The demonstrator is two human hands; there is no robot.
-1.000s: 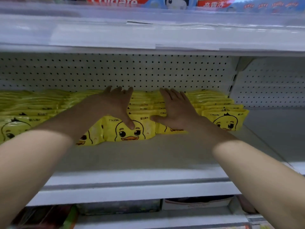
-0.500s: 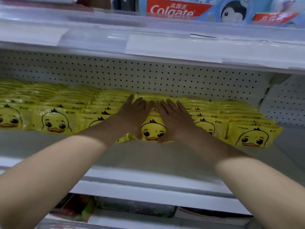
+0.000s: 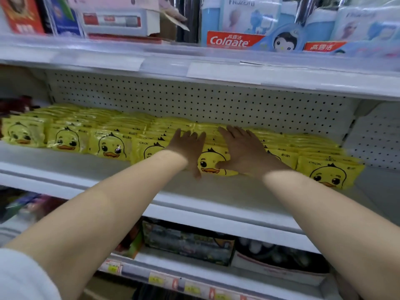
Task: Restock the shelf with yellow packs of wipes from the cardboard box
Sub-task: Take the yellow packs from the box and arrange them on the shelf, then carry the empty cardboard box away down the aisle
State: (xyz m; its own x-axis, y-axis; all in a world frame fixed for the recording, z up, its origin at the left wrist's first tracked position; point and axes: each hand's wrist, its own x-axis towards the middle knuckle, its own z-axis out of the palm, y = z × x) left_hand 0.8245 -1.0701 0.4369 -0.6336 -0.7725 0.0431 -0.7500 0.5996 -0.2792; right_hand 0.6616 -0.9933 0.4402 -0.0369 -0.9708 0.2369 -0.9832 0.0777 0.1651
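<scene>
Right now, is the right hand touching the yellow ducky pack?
Touching. The head view shows the right hand lying flat on the yellow pack, thumb on the duck's face.

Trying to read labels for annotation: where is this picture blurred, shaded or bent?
Head view: the left hand and right hand lie in the upper shelf's shadow, darker than the lit forearms; head view: the Colgate box reads clearly, while the price tags smear; head view: shelf edges bow from the wide lens.
</scene>
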